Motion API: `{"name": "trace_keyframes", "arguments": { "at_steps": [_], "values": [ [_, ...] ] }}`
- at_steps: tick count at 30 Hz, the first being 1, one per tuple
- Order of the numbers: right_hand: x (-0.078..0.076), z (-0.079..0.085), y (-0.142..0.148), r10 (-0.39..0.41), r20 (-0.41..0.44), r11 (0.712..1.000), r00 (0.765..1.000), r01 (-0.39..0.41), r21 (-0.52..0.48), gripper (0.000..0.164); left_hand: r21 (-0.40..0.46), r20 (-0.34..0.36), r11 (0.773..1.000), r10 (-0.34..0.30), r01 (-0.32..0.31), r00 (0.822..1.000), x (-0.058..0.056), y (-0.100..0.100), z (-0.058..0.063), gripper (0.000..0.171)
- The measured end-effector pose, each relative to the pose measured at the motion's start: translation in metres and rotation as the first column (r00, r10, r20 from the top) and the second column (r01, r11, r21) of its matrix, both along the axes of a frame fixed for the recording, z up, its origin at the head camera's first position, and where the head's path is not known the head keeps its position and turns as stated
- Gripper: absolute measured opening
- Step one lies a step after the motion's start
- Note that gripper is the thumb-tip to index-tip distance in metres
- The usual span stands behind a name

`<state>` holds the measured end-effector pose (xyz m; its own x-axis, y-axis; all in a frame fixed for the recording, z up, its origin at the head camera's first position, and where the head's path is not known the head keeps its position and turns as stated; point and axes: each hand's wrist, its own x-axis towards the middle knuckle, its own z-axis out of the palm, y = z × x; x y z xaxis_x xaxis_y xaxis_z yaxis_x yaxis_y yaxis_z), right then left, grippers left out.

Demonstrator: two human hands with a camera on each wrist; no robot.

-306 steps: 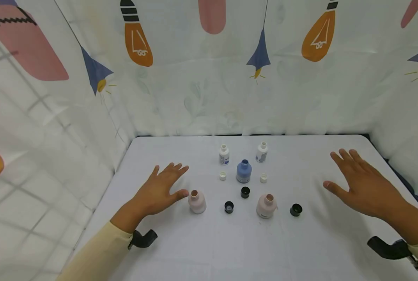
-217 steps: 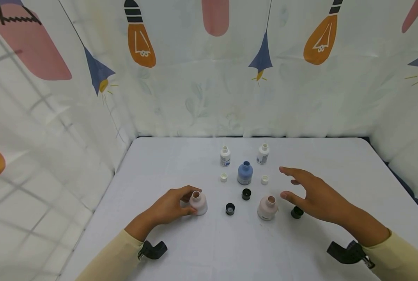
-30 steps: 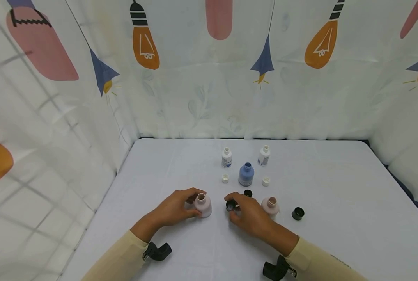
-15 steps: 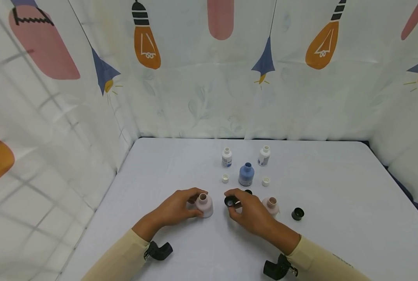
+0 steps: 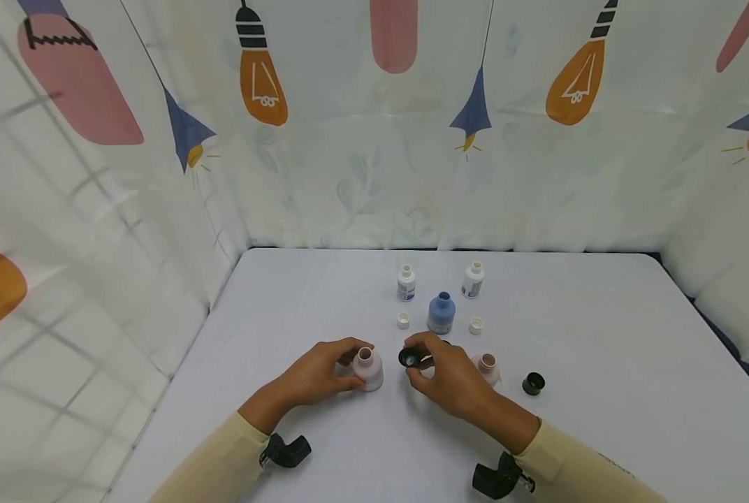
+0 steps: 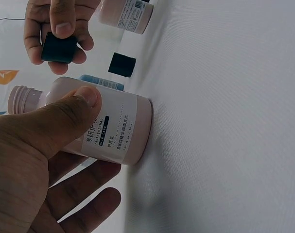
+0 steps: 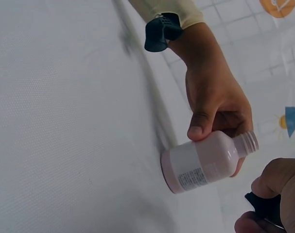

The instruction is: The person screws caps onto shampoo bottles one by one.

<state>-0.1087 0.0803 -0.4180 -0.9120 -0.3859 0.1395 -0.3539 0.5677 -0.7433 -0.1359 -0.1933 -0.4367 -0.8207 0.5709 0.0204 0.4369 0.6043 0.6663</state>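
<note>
Thumb and fingers of my left hand (image 5: pixel 314 377) grip an uncapped pink bottle (image 5: pixel 367 374) standing upright on the table; its threaded neck (image 6: pixel 26 100) and printed label (image 6: pixel 111 126) show in the left wrist view. To its right, my right hand (image 5: pixel 453 381) pinches a black screw cap (image 5: pixel 410 358) between thumb and fingers, raised off the table beside the bottle's neck and apart from it. In the left wrist view, this cap (image 6: pixel 59 47) sits between the fingertips. A second pink bottle (image 5: pixel 488 365), also uncapped, is partly hidden behind the right hand.
Farther back stand a blue bottle (image 5: pixel 441 314) and two small white bottles (image 5: pixel 406 285), all uncapped. Two white caps (image 5: pixel 403 321) lie near the blue bottle. One black cap (image 5: pixel 534 383) lies at right; another (image 5: pixel 446 342) is mostly hidden behind the right hand.
Both hands were empty over the table at first. The left hand took hold of the pink bottle, then the right hand came in from the right, picked up the black cap and raised it.
</note>
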Motion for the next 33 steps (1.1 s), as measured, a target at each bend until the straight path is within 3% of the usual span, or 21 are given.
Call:
{"name": "trace_keyframes", "arguments": {
  "at_steps": [13, 33],
  "values": [
    [-0.001, 0.004, -0.001, 0.016, -0.043, 0.999, 0.999, -0.017, -0.032, 0.038, 0.004, -0.003, 1.000, 0.001, -0.001, 1.000, 0.000, 0.000, -0.002, 0.060],
    [-0.004, 0.011, -0.007, 0.058, -0.130, 0.998, 0.990, -0.055, 0.026, 0.041, 0.024, 0.004, 1.000, -0.001, 0.001, 1.000, -0.001, -0.002, -0.002, 0.060]
  ]
}}
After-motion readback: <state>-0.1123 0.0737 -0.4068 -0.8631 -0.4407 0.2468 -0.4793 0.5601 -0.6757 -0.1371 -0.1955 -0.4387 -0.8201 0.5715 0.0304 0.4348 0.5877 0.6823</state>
